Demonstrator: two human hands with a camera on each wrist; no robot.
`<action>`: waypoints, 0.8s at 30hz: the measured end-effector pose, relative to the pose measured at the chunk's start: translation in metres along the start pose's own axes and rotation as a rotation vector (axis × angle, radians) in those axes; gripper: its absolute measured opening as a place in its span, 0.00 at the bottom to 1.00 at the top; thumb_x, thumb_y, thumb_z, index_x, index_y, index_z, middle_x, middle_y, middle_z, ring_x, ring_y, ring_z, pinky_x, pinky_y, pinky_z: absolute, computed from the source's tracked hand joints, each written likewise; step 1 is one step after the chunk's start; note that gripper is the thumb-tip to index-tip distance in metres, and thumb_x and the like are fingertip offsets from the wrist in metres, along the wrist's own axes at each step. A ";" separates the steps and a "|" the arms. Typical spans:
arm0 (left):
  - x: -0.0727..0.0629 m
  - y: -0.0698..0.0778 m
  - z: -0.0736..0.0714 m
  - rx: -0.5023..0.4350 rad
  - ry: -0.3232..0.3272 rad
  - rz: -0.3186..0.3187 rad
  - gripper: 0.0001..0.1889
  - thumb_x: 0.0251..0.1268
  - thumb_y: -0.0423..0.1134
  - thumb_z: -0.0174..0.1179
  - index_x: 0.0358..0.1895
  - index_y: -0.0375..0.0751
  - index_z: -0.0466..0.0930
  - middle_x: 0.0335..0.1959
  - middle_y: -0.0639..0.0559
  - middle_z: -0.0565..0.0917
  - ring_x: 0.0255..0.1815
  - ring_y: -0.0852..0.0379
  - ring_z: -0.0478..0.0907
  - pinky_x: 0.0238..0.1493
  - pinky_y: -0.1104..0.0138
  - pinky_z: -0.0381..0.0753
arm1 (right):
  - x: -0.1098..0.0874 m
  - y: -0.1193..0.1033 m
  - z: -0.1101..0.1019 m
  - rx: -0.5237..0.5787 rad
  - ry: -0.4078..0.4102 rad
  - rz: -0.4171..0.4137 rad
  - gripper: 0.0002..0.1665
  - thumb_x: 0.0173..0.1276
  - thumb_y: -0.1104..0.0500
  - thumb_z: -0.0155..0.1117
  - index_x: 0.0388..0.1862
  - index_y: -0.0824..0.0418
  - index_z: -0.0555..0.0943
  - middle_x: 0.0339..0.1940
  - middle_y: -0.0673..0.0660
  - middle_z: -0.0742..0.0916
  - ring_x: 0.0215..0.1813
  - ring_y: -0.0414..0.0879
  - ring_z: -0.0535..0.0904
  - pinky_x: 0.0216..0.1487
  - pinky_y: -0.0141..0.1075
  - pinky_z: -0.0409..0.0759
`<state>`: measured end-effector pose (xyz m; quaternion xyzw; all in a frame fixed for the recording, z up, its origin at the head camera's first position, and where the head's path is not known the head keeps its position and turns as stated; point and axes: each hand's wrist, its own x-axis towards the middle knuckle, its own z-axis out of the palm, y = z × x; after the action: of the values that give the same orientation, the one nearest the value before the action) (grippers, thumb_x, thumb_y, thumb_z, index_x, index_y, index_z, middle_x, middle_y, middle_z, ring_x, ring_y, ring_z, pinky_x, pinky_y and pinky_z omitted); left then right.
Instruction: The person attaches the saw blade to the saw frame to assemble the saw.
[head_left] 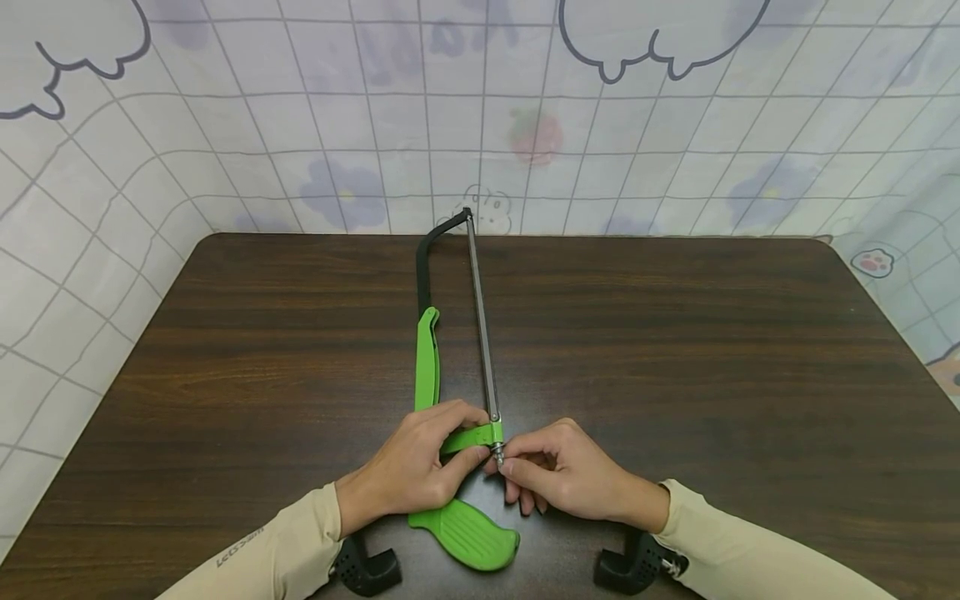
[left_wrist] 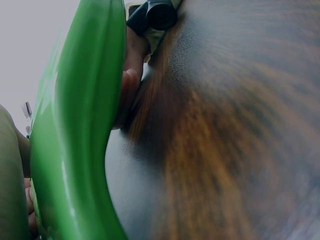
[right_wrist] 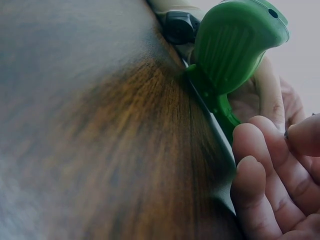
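Observation:
A hacksaw with a green frame [head_left: 427,367], black front bow and green handle [head_left: 472,537] lies on the table, its blade [head_left: 482,325] on the right side. My left hand [head_left: 416,467] grips the green frame near the handle, its fingers and thumb around the crosspiece [head_left: 472,437] that bears the blade's near end. At that end, my right hand [head_left: 562,471] pinches the small metal wing nut [head_left: 499,454] between thumb and index finger. In the left wrist view the green handle [left_wrist: 85,100] fills the left side. The right wrist view shows curled right fingers [right_wrist: 250,175] below the handle [right_wrist: 235,45].
The dark wood table [head_left: 675,350] reaches back to a patterned, gridded wall covering [head_left: 480,108]. Black wrist camera mounts [head_left: 367,571] hang under both forearms, close to the table top.

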<state>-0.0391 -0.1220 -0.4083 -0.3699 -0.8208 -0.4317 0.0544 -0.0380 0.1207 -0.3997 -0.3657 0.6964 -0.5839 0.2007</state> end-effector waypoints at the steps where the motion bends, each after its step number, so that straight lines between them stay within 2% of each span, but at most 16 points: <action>1: 0.000 0.000 0.000 -0.001 0.000 -0.001 0.10 0.70 0.34 0.63 0.52 0.44 0.82 0.44 0.52 0.87 0.39 0.66 0.82 0.42 0.72 0.82 | 0.000 0.000 0.000 0.000 0.001 0.003 0.14 0.81 0.66 0.54 0.38 0.63 0.87 0.24 0.61 0.88 0.20 0.41 0.82 0.18 0.34 0.80; 6: 0.000 0.000 0.000 -0.007 -0.002 -0.001 0.09 0.70 0.34 0.63 0.51 0.44 0.82 0.43 0.53 0.87 0.37 0.67 0.80 0.40 0.73 0.81 | -0.001 -0.001 0.000 0.000 0.015 0.034 0.14 0.80 0.65 0.55 0.39 0.63 0.87 0.25 0.61 0.89 0.21 0.41 0.83 0.19 0.35 0.81; 15: 0.000 -0.001 0.001 -0.005 -0.003 -0.001 0.10 0.71 0.34 0.63 0.52 0.43 0.82 0.45 0.51 0.87 0.40 0.65 0.82 0.42 0.72 0.83 | -0.002 -0.001 -0.001 0.012 0.003 0.055 0.13 0.77 0.68 0.56 0.40 0.65 0.88 0.25 0.62 0.89 0.22 0.44 0.85 0.21 0.37 0.83; 20: 0.000 0.000 0.000 -0.005 -0.004 -0.005 0.10 0.71 0.34 0.63 0.53 0.43 0.82 0.45 0.51 0.87 0.40 0.65 0.82 0.42 0.72 0.83 | -0.003 0.001 -0.001 0.031 -0.005 0.030 0.12 0.76 0.69 0.57 0.43 0.67 0.88 0.26 0.64 0.90 0.22 0.43 0.85 0.20 0.37 0.83; 24: 0.000 -0.001 0.000 -0.006 -0.002 -0.007 0.10 0.71 0.34 0.63 0.52 0.43 0.82 0.44 0.52 0.87 0.39 0.66 0.81 0.42 0.72 0.82 | -0.002 0.002 -0.001 0.022 -0.006 0.008 0.13 0.78 0.68 0.56 0.39 0.65 0.88 0.25 0.63 0.89 0.21 0.39 0.84 0.20 0.35 0.82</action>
<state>-0.0393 -0.1221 -0.4089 -0.3676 -0.8208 -0.4342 0.0511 -0.0378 0.1230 -0.4019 -0.3626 0.6907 -0.5896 0.2093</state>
